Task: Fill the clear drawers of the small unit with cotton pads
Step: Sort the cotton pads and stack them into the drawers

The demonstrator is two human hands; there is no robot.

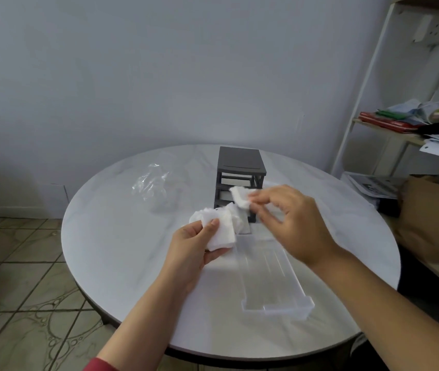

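Note:
A small dark grey drawer unit point(240, 167) stands at the back of the round white table point(122, 236). One clear drawer point(274, 279) is out of the unit and lies on the table in front of it, lengthwise toward me. My left hand point(191, 250) grips a bunch of white cotton pads point(219, 226) just left of the drawer's far end. My right hand point(290, 223) pinches a single cotton pad point(240, 196) in front of the unit, above the drawer.
A crumpled clear plastic bag point(152, 183) lies on the table left of the unit. A white shelf point(389, 124) with papers and clothes stands at the right, with a brown paper bag point(432, 218) below it. Tiled floor shows at the lower left.

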